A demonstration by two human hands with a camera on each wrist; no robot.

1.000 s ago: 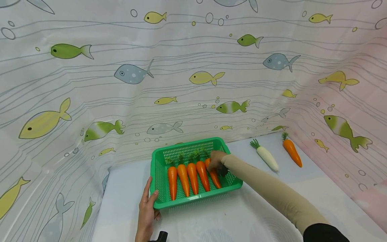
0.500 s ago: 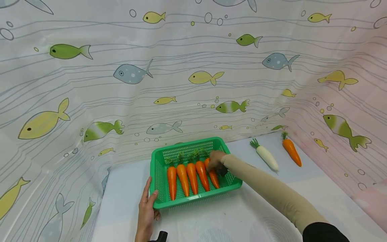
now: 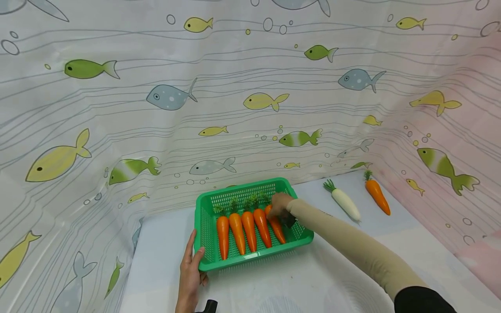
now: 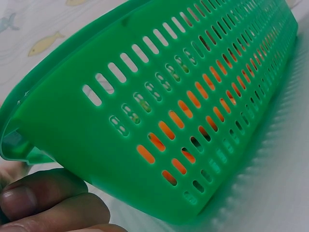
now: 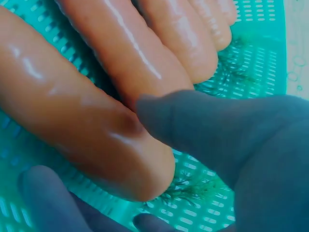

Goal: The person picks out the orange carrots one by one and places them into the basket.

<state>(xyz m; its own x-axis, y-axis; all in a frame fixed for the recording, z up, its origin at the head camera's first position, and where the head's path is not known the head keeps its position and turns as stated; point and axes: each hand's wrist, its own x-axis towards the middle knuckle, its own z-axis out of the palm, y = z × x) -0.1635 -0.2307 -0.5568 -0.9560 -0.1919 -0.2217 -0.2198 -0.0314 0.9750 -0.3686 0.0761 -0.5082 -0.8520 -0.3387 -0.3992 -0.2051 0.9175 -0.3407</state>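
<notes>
A green plastic basket [image 3: 250, 257] with slotted walls holds several orange carrots with leafy tops, lying side by side. My left hand [image 3: 189, 274] grips its near left corner, thumb over the rim and fingers curled beneath; the left wrist view shows those fingers [image 4: 53, 203] under the wall. Inside the basket's right part, my right hand [image 3: 279, 205] straddles the rightmost carrot [image 3: 278, 232] near its leafy end. In the right wrist view the thumb lies between this carrot [image 5: 82, 121] and its neighbour [image 5: 125, 48], with the other fingers along the opposite side.
On the white table [image 3: 156, 261], right of the basket, lie a white radish [image 3: 346, 204] with green leaves and another carrot [image 3: 378, 198]. A fish-patterned sheet [image 3: 235, 69] rises behind and at both sides. The right sleeved forearm [image 3: 352, 245] crosses the basket's right rim.
</notes>
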